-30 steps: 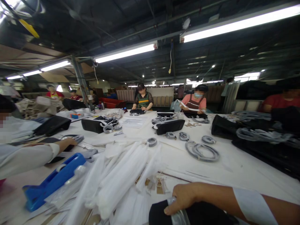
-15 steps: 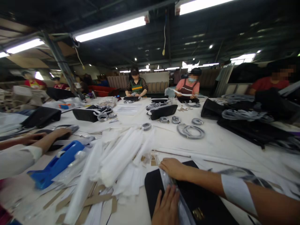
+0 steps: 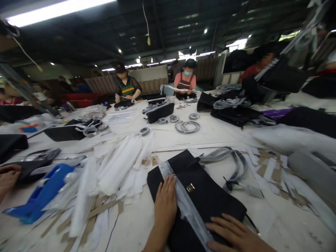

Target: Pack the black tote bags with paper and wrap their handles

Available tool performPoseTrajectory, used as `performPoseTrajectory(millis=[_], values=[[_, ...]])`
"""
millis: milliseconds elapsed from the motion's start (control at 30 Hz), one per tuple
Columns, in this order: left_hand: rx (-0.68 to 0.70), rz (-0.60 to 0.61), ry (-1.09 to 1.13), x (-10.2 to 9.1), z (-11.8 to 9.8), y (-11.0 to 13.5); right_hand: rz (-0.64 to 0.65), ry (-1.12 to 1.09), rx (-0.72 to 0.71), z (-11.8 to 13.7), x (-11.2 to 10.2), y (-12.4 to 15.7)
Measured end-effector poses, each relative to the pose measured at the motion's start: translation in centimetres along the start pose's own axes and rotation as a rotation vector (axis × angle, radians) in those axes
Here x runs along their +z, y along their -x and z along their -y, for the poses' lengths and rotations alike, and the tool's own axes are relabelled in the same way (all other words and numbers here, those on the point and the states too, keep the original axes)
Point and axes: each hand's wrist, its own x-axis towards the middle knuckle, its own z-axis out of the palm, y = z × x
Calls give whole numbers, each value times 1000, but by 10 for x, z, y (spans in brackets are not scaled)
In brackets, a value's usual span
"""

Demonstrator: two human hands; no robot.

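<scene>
Half a second on, our right hand (image 3: 232,232) has drawn back from the far edge of the black bag (image 3: 210,204) to its near end. Our left hand (image 3: 166,203) has slid up the bag's left half, and our view has dipped and swung to the right.

Both hands lie palm down on the bag and grip nothing. The left fingers are straight and pressed together, their tips just beside the clear plastic strip (image 3: 183,201) that runs lengthwise down the bag's face. The right fingers are slightly spread and flat on the dark material, just beside the strip's near end.

The bag lies flat on the white table (image 3: 275,224) directly in front of us. Its gold clasp (image 3: 190,187) sits just right of the strip, between our two hands. A grey-wrapped strap (image 3: 236,164) curls away from the bag's far right corner.

To the left are a heap of white paper sleeves (image 3: 118,164), loose cardboard strips (image 3: 105,208) and a blue tape dispenser (image 3: 39,196). At the left edge a co-worker's hand (image 3: 7,176) rests by another dark piece. Across the table two people work among more black bags and coiled straps (image 3: 187,126).
</scene>
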Motion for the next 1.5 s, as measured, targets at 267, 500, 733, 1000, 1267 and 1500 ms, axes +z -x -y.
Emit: performPoseTrajectory(millis=[267,500,733,1000,1267,1500], values=[[18,106,-55,-22,-6,-12,-7,106,6,-6,4,9],[66,209,-28,-51,-23,-22,-31,19,389,-87,-22,58],[168,241,24,-51,-3,-39,-450,-254,998,-61,-16,49],[166,209,-53,-23,17,-40,-327,-336,1067,-23,15,19],[60,320,-13,-60,-22,-13,-208,-303,885,-72,-11,66],[-36,229,36,-50,-36,15,-256,46,499,-30,-11,-23]])
